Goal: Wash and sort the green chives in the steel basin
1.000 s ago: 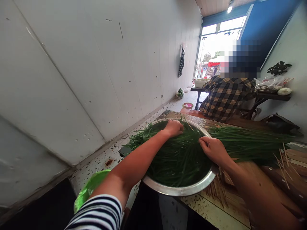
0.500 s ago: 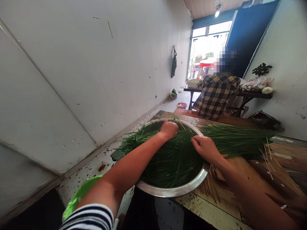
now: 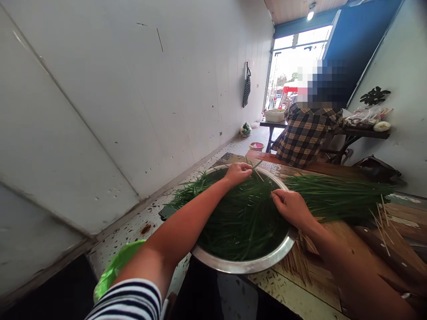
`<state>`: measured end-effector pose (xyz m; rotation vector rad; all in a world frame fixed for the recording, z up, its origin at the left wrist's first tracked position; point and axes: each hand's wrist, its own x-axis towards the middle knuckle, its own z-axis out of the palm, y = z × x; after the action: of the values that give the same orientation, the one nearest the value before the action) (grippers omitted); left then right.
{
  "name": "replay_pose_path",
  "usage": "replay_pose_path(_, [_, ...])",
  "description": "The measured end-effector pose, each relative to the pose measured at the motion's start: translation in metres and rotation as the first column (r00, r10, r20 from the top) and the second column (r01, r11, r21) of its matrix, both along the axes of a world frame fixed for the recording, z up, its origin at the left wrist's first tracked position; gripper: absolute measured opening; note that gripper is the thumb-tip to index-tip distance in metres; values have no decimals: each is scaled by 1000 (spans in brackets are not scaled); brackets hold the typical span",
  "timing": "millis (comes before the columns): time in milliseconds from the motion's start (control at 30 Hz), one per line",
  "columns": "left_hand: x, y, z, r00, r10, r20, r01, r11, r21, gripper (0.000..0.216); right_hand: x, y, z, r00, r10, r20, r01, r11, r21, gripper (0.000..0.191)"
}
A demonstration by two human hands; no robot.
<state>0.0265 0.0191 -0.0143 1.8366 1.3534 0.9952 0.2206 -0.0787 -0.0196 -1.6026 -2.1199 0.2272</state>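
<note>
A wide metal basin (image 3: 245,266) holds long green garlic chives (image 3: 240,226) in front of me. My left hand (image 3: 238,173) is closed over the far side of the basin, its fingertips pinching chive leaves. Beside those fingertips shows the upper part of a thin bamboo skewer (image 3: 259,176). Its line runs down towards my right hand (image 3: 289,205), which pinches with thumb and finger at the basin's right rim. Leaves between the hands cover the skewer's middle, and the right fingers hide its lower end.
More chives (image 3: 340,195) lie on the wooden table (image 3: 336,240) to the right. Loose skewers (image 3: 296,262) are by the basin, others (image 3: 383,226) farther right. A green-lined bin (image 3: 116,266) stands lower left. A person in a plaid shirt (image 3: 303,133) sits ahead, back turned.
My left hand has risen slightly and turned from a fist to a fingertip pinch near the skewer's upper end. The right hand keeps its pinch. The view has shifted slightly.
</note>
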Motion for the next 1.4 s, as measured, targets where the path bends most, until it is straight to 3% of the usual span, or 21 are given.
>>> replay_pose_path(167, [-1,-2,-1,995,-48,90,45,998,39,33,-1,0,1,1000,0,-16,0,1000,-9,34])
replay_pose_path(267, [-2,-3,2,998,5,66,-8,999,49,32,-1,0,0,1000,-3,-22,3,1000,5,34])
replay_pose_path(400, [-3,0,3,994,108,2,-107,982,158,20,0,0,0,1000,-3,-19,3,1000,15,34])
replay_pose_path(467, [-3,2,2,988,133,76,-143,978,154,15,0,0,0,1000,-3,-21,4,1000,15,34])
replay_pose_path(533, [-1,2,3,961,116,249,-133,990,52,16,0,0,0,1000,-5,-27,5,1000,21,33])
replay_pose_path(633, [3,-3,13,845,104,525,-50,992,-115,18,0,0,0,999,7,-46,-6,1000,21,33])
replay_pose_path(700, [4,-10,25,746,107,657,-6,988,-154,15,0,0,0,998,15,-53,-14,1000,16,33])
replay_pose_path(867, [-13,-25,65,504,37,863,61,995,-79,12,-1,0,-1,999,1,-47,0,1000,18,32])
replay_pose_path(967, [-36,-19,75,406,-6,914,24,1000,-4,14,0,0,-1,999,5,-51,-4,1000,19,32])
replay_pose_path(1033, [-49,-8,70,441,-11,897,1,1000,12,18,1,0,-2,998,11,-57,-10,1000,17,33])
replay_pose_path(1067, [-53,-2,64,495,0,869,-8,1000,5,19,1,0,-2,998,13,-62,-12,1000,17,33])
replay_pose_path(1233, [-38,12,23,846,80,528,9,986,-165,26,2,0,-1,996,18,-90,-16,1000,22,33])
replay_pose_path(1300, [-25,8,14,907,62,417,24,980,-198,26,2,0,-1,995,24,-97,-21,1000,23,33])
replay_pose_path(1400, [-13,-4,13,932,31,362,65,966,-251,27,1,0,0,995,26,-99,-24,999,20,34])
